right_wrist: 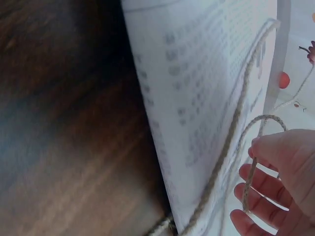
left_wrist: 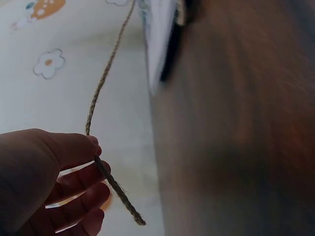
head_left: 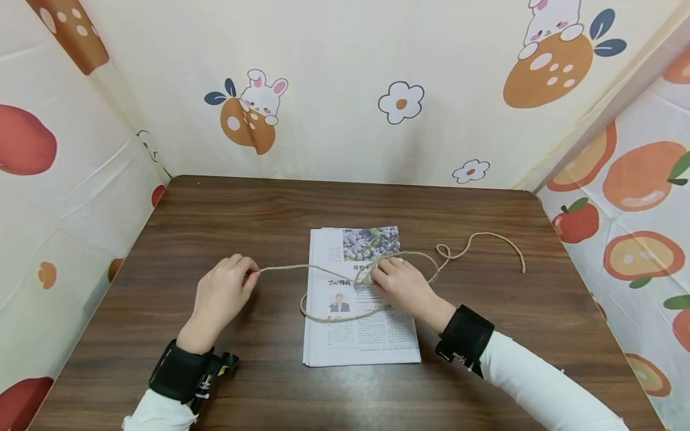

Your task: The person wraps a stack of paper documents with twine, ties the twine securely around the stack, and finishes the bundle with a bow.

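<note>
A tan twine rope runs from my left hand across a folded newspaper stack to my right hand. My left hand is raised left of the paper and pinches the rope near one end. In the left wrist view a short rope tail hangs past the thumb and index finger. Over the upper right of the paper, my right hand pinches a bend of the rope, and in the right wrist view a small loop arches above the thumb. A wider curve of rope lies over the printed page.
The rope's other end trails with a small curl onto the brown wooden table at the right. A patterned cloth wall stands behind the table, with more fruit-print cloth along both sides.
</note>
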The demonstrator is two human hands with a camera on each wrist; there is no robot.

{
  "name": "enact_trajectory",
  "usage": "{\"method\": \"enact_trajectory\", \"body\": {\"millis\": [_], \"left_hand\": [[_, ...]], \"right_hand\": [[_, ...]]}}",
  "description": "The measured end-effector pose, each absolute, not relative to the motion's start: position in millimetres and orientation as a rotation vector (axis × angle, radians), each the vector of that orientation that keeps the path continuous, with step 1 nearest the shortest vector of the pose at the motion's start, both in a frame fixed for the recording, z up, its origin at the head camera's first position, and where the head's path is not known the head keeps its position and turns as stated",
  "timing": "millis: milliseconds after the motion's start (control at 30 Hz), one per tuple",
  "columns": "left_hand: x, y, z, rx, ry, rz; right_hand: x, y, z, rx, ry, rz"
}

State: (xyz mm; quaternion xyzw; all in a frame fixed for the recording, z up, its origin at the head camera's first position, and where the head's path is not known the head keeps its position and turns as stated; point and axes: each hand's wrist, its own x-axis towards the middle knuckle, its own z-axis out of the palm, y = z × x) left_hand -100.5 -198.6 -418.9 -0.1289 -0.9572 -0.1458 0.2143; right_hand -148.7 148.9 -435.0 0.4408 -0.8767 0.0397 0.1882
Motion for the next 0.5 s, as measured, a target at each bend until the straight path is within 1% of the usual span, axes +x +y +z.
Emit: {"method": "enact_trajectory", "body": {"millis": [167,300,500], "left_hand": [[-99.4,-206.7,-430.9,-0.332,-2.731,-0.411],[-100.5,-209.7,-436.9,-0.307,-2.800,-0.414],[-103.8,-206.3,-438.6,-0.327,-2.863,-0.416]], "right_hand": [[-146.0,146.7,-438.3,1.292,-2.540,0.173],[-144.6,146.9,-433.5,1.341,-2.542,0.260],[-142.8,149.9,-427.2,1.381,-2.526,0.380]]}}
